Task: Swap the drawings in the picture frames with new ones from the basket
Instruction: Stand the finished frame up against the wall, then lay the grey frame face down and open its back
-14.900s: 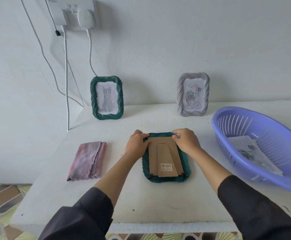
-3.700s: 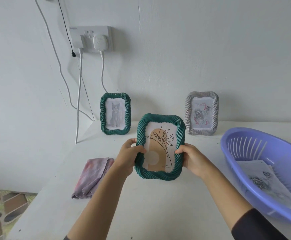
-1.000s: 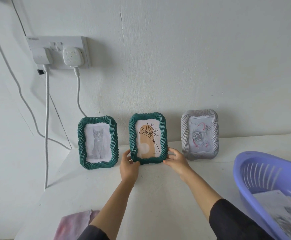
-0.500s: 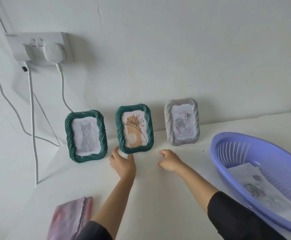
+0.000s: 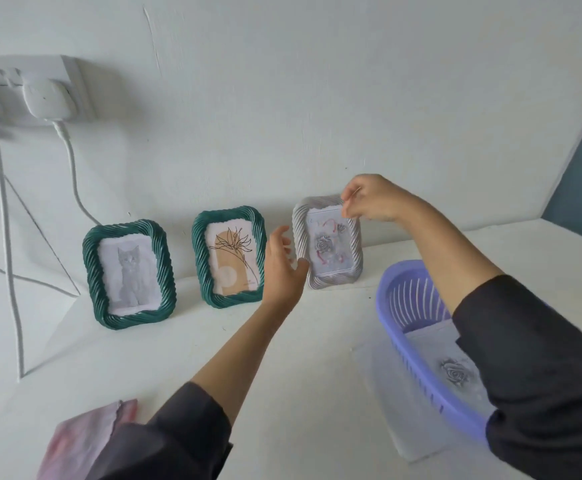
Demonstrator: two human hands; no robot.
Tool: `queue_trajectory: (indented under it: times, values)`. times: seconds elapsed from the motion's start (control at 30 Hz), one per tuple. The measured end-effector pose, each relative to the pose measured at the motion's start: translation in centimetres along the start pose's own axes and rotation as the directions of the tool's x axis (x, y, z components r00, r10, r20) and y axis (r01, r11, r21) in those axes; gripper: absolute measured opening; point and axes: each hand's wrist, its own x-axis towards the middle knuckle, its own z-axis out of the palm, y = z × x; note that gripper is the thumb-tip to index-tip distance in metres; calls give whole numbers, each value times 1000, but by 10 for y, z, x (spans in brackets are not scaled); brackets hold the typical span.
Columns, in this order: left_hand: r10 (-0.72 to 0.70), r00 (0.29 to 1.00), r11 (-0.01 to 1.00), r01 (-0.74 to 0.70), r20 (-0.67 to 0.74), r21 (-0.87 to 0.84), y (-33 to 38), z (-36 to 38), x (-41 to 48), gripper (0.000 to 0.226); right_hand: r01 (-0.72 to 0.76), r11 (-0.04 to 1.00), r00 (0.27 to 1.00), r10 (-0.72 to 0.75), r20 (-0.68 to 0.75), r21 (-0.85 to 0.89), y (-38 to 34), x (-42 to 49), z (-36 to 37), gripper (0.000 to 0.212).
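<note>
We see three picture frames standing in a row against the wall at the back of the white worktop (image 5: pixel 282 375). The grey frame (image 5: pixel 327 242), holding a rose drawing with red strokes, is the rightmost and rests upright on the worktop. The right hand (image 5: pixel 372 199) is at its top right corner, its fingers (image 5: pixel 350 206) curled over the upper edge in a pinch. The left hand (image 5: pixel 282 268) is spread just beside the frame's left edge, fingers (image 5: pixel 280 233) relaxed and holding nothing; we cannot tell whether the thumb touches the frame. To the left stand the green frame with a flower drawing (image 5: pixel 228 258) and, beyond it, the green frame with a cat drawing (image 5: pixel 128 275). The purple basket (image 5: pixel 417 299) sits on the worktop near the right, partly hidden by the right sleeve, with a sheet showing a rose (image 5: pixel 454 372) lying inside. A pink cloth (image 5: pixel 81 441) lies at the near left edge.
</note>
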Motion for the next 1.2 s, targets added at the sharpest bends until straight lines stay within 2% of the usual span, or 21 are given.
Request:
queue_trajectory:
  times: [0.03, 0.1, 0.17, 0.3, 0.47, 0.57, 0.7, 0.87, 1.0, 1.2]
  values:
    - [-37, 999, 999, 36, 26, 17, -1, 5, 6, 61, -13, 1000, 995, 14, -96, 16, 13, 7, -5, 26]
    - [-121, 991, 991, 116, 65, 73, -7, 16, 18, 73, -52, 998, 987, 56, -150, 30, 39, 17, -8, 61]
    - [-176, 981, 977, 165, 81, 136, -13, 24, 27, 84, -50, 998, 994, 54, -92, 40, 61, 20, -4, 84]
    - [-211, 973, 958, 186, 96, 220, -19, 33, 38, 89, -39, 985, 995, 22, 100, 169, 94, 32, 10, 101]
    - [-237, 957, 960, 205, 165, 191, -15, 34, 48, 83, -21, 982, 986, -10, 165, 187, 115, 48, 22, 100]
    - [-267, 947, 950, 228, 179, 212, -22, 32, 53, 79, 7, 990, 994, -22, 109, 139, 121, 54, 25, 96]
    - [-305, 939, 930, 258, 156, 262, -24, 33, 53, 74, 60, 992, 996, -67, 53, 115, 123, 54, 27, 87]
    - [-290, 952, 945, 269, 94, 188, -16, 28, 45, 73, 123, 985, 992, -123, -1, 120, 118, 47, 28, 82]
    - [-267, 962, 961, 261, 55, 93, -3, 16, 37, 68, 131, 975, 991, -135, 9, 179, 106, 38, 27, 80]
    - [-309, 951, 951, 309, 1, 13, 10, -18, 20, 67, 94, 965, 993, -107, 43, 247, 67, 0, 28, 74]
